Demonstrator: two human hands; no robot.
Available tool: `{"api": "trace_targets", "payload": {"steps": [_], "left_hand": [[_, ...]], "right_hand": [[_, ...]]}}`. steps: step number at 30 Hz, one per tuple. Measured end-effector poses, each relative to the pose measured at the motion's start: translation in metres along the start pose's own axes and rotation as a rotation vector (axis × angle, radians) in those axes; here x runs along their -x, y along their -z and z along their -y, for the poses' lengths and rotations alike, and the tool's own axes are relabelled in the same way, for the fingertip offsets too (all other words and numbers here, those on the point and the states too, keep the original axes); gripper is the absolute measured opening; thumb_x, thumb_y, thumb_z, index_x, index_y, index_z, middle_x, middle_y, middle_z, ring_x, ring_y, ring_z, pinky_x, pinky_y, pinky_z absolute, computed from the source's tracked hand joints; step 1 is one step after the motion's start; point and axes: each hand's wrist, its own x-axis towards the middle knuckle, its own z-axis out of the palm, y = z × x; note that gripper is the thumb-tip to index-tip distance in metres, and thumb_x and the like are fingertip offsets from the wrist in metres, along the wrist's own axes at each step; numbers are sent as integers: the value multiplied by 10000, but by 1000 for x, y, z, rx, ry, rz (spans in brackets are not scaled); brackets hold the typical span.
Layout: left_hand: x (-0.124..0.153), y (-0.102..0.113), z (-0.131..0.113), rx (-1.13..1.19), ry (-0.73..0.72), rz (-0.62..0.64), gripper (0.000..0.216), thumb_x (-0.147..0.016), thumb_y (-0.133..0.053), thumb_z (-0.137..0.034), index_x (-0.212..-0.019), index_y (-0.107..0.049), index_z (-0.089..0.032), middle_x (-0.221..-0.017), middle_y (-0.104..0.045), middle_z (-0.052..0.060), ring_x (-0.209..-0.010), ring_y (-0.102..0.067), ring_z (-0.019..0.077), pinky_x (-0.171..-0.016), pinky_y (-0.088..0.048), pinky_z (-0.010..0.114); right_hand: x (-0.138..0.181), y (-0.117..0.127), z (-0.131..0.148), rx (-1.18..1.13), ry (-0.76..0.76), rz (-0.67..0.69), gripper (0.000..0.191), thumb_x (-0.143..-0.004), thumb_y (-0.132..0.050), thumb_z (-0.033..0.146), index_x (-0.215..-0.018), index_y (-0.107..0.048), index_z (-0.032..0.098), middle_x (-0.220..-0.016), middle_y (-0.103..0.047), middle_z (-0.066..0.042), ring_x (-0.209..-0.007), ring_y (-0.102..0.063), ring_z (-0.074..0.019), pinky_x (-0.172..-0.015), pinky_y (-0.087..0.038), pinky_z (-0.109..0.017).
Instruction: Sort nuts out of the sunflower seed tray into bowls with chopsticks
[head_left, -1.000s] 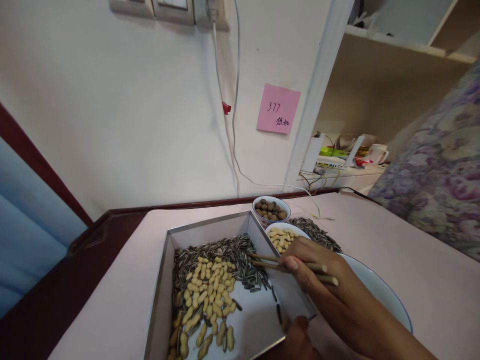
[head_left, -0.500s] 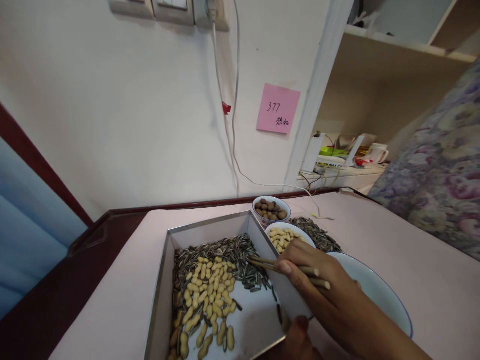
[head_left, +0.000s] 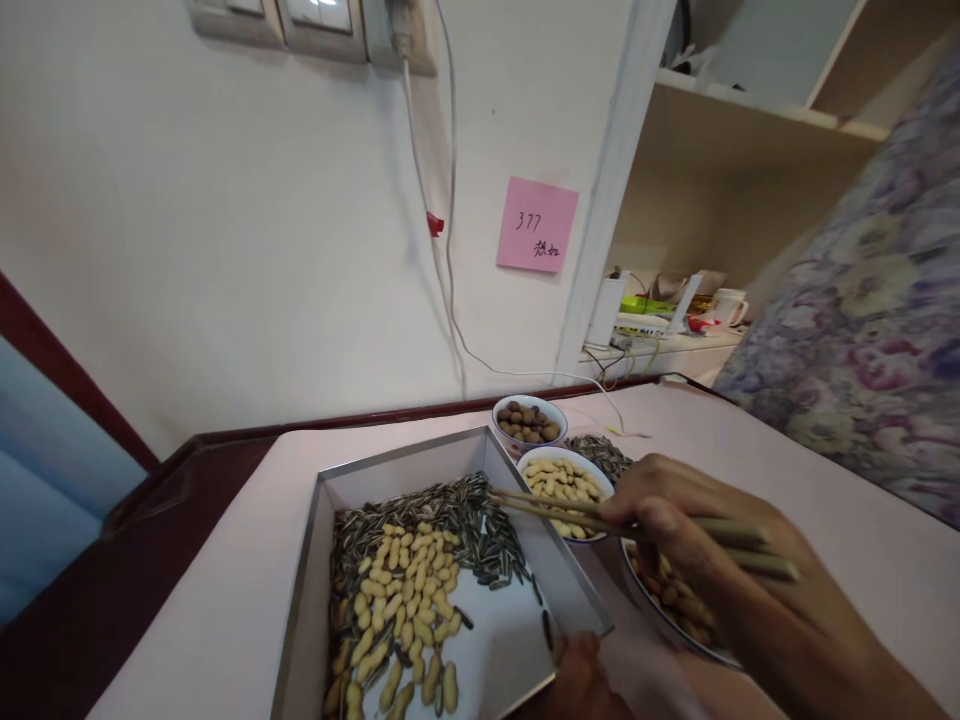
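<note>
My right hand (head_left: 720, 560) is closed around a pair of wooden chopsticks (head_left: 555, 508), which point left across the tray's right wall. Their tips are close together by the sunflower seeds (head_left: 491, 545); whether they pinch a seed I cannot tell. At the bottom, my left hand (head_left: 581, 680), partly cut off, grips the near right corner of the metal-rimmed tray (head_left: 409, 446). Inside the tray, peanuts (head_left: 420, 590) in their shells lie in a heap, with sunflower seeds along the back and left.
Right of the tray stand a bowl of round brown nuts (head_left: 529, 422), a bowl of peanuts (head_left: 562, 485) and a bowl of brown nuts (head_left: 675, 600) partly behind my right hand. A seed pile (head_left: 598, 455) and a white cable (head_left: 517, 373) lie behind.
My right hand and the chopsticks have moved right and drawn back, uncovering more of the peanut bowl and brown nuts in the near bowl. The view has shifted slightly.
</note>
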Motion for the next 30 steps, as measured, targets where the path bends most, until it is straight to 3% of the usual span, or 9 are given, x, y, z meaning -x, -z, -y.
{"api": "trace_targets", "payload": {"steps": [3, 6, 13, 18, 23, 28, 30], "left_hand": [[6, -22, -8, -37, 24, -60, 150, -996, -703, -311, -873, -719, -227, -769, -707, -23, -748, -660, 135, -1091, -526, 363], [11, -31, -12, -85, 70, -137, 205, -1018, -654, -310, -833, -705, -235, -650, -661, -47, -665, -622, 122, -1138, -480, 327], [3, -21, -3, -156, 100, -212, 211, -1017, -645, -273, -812, -667, -231, -589, -544, -60, -616, -562, 98, -950, -506, 235], [-1, -21, -3, -143, 158, -294, 269, -1046, -520, -180, -815, -649, -228, -592, -569, -57, -667, -599, 105, -1148, -427, 301], [12, -20, -8, -141, 52, -93, 206, -1040, -606, -313, -875, -688, -221, -654, -645, -53, -679, -642, 103, -1161, -458, 315], [19, -25, -17, -145, -2, -4, 182, -1013, -663, -365, -885, -725, -250, -598, -629, -65, -623, -650, 118, -1048, -575, 347], [18, -29, -19, -140, -14, 8, 170, -987, -695, -383, -872, -729, -262, -619, -648, -69, -646, -663, 124, -1060, -576, 344]], "right_hand": [[9, 21, 2, 76, 23, -209, 292, -1087, -511, 422, -990, -773, 336, -937, -736, -26, -836, -683, -225, -632, -528, -303], [11, 38, -2, 182, 9, -407, 259, -1079, -539, 424, -980, -770, 363, -858, -700, -12, -775, -642, -211, -628, -510, -306], [6, 57, -29, 276, -136, -407, 399, -1025, -562, 594, -872, -750, 277, -758, -654, -35, -693, -646, -208, -567, -522, -325], [13, 57, -31, 106, -107, -494, 322, -1046, -570, 553, -967, -784, 325, -972, -728, -27, -756, -683, -190, -667, -571, -329], [14, 32, -14, -164, -67, -304, 357, -1081, -488, 552, -1051, -787, 360, -1052, -747, -18, -968, -707, -220, -761, -578, -308], [-5, -3, 5, -128, -100, 104, 419, -1097, -461, 532, -923, -727, 258, -849, -673, -6, -792, -638, -164, -700, -488, -275], [-14, -12, 7, -98, -108, 190, 474, -1106, -427, 538, -837, -660, 225, -801, -627, -4, -753, -601, -155, -686, -454, -278]]}}
